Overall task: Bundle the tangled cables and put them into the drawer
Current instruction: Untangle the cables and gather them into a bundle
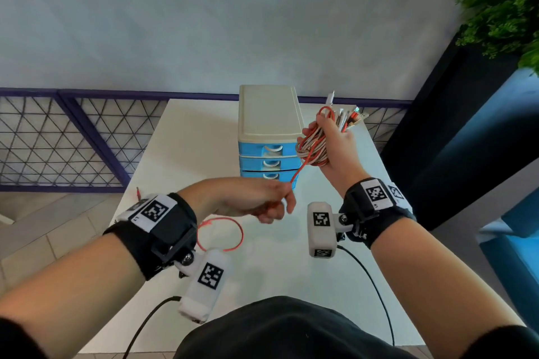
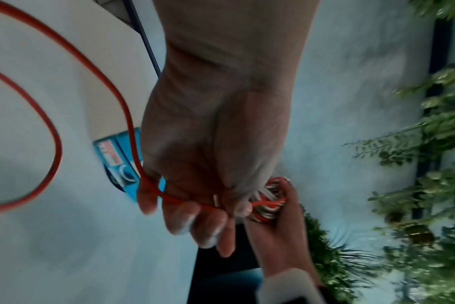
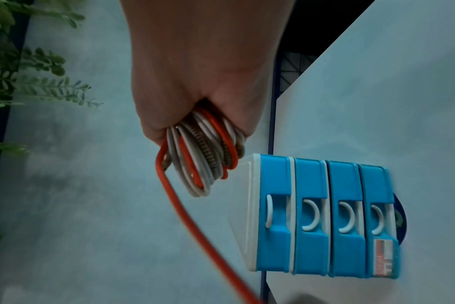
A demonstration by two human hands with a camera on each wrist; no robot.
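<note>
My right hand (image 1: 332,140) is raised beside the drawer unit (image 1: 268,131) and grips a coiled bundle of red, white and braided cables (image 1: 313,150); the coil (image 3: 203,154) hangs out below the fist (image 3: 195,86). One red cable (image 1: 297,173) runs taut from the bundle down to my left hand (image 1: 262,201), which pinches it between thumb and fingers (image 2: 203,205). Its free end loops (image 1: 221,233) over the white table (image 1: 180,148) under my left wrist. The blue drawers (image 3: 325,218) with white handles are all closed.
The drawer unit stands at the back middle of the small white table. A purple metal fence (image 1: 73,137) runs behind and to the left. A dark planter with green foliage (image 1: 504,6) stands at the right. Black wrist-camera cords (image 1: 373,285) hang near my body.
</note>
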